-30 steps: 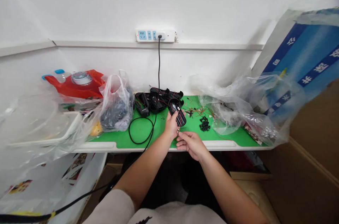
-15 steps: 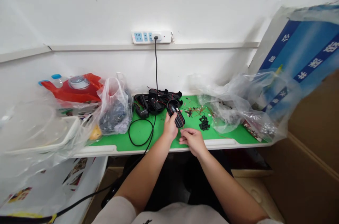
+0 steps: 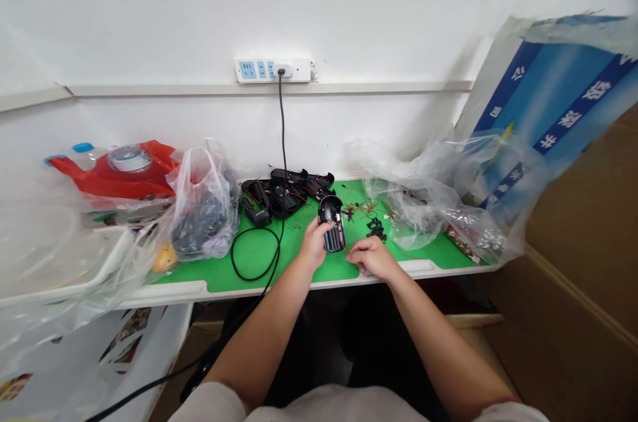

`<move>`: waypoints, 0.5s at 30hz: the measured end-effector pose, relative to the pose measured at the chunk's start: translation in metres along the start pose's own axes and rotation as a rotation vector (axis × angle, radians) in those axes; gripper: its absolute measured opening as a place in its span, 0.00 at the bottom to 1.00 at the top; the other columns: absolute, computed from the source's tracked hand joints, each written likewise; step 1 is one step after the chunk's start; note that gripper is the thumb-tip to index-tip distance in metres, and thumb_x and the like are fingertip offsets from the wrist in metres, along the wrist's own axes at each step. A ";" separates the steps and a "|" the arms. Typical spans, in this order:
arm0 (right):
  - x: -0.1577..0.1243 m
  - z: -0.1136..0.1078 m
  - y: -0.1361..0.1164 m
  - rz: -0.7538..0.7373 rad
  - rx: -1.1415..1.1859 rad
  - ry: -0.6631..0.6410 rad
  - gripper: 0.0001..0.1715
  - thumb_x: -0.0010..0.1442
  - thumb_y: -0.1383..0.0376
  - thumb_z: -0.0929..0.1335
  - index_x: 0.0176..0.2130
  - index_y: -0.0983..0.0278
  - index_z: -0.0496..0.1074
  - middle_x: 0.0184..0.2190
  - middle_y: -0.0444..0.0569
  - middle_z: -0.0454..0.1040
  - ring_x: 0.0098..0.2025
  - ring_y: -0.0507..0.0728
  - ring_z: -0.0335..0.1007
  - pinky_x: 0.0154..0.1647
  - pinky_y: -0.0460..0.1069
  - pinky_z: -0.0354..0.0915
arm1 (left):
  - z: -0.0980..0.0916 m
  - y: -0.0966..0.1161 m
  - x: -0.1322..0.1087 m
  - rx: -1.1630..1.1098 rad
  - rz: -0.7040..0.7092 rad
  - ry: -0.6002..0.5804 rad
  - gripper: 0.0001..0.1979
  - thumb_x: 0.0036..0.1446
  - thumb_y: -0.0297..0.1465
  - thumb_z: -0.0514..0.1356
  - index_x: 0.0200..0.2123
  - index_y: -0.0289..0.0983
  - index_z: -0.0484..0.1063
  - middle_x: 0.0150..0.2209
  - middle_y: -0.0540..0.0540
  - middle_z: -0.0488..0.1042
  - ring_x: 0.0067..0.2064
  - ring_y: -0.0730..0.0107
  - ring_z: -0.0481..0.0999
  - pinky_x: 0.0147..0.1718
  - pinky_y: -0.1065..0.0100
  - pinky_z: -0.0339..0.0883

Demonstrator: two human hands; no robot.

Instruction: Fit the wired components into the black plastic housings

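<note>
My left hand [image 3: 313, 244] is closed around a black plastic housing [image 3: 335, 239] with a rounded top and ribbed lower part. Its inner side faces me, and a thin red wire [image 3: 343, 233] runs down its right edge. Just off the housing's lower right corner, the fingertips of my right hand [image 3: 373, 258] are pinched at what looks like the wire's end; the tip itself is too small to make out. Behind the housing lies a pile of similar black housings [image 3: 284, 195] with red wires. Small black parts [image 3: 377, 229] sit beyond my right hand.
Loose wires and small components [image 3: 366, 208] lie on the green mat [image 3: 299, 269]. A black cable [image 3: 232, 256] loops left of my hands, up to a wall socket strip [image 3: 272, 70]. Filled plastic bags [image 3: 204, 216] stand left; another clear bag [image 3: 423, 199] stands right.
The housing has tipped in my left hand, so more of its ribbed inside shows. My right hand has moved slightly right, still pinched. The whole view has shifted a little.
</note>
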State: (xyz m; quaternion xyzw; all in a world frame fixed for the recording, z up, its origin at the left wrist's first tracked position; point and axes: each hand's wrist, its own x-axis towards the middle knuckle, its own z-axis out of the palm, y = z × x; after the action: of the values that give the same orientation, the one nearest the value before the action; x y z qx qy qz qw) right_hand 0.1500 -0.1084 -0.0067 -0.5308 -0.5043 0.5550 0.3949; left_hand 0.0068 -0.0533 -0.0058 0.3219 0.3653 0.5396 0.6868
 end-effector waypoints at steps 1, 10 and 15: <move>0.001 0.000 0.001 0.005 0.008 -0.006 0.06 0.41 0.66 0.68 0.16 0.65 0.69 0.07 0.38 0.60 0.09 0.48 0.53 0.10 0.43 0.49 | 0.000 0.000 0.000 0.013 -0.009 -0.019 0.20 0.38 0.32 0.66 0.38 0.36 0.69 0.31 0.46 0.76 0.28 0.67 0.74 0.26 0.66 0.67; -0.004 -0.023 -0.008 -0.099 -0.164 -0.232 0.07 0.45 0.63 0.69 0.25 0.66 0.72 0.15 0.40 0.67 0.16 0.48 0.61 0.16 0.43 0.58 | 0.002 0.002 -0.006 0.130 -0.014 -0.092 0.25 0.40 0.34 0.66 0.43 0.37 0.64 0.30 0.46 0.75 0.24 0.66 0.75 0.25 0.65 0.69; 0.029 -0.083 -0.007 -0.100 -0.077 0.178 0.17 0.50 0.54 0.68 0.31 0.67 0.71 0.22 0.46 0.72 0.21 0.51 0.67 0.20 0.46 0.65 | 0.001 0.000 -0.007 0.160 -0.084 -0.105 0.24 0.37 0.32 0.67 0.39 0.38 0.64 0.31 0.48 0.75 0.24 0.65 0.75 0.23 0.65 0.68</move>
State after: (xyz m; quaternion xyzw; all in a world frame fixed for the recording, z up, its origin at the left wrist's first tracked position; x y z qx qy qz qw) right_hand 0.2273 -0.0672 0.0009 -0.5670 -0.5141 0.4653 0.4447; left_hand 0.0064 -0.0600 -0.0039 0.3878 0.3840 0.4620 0.6991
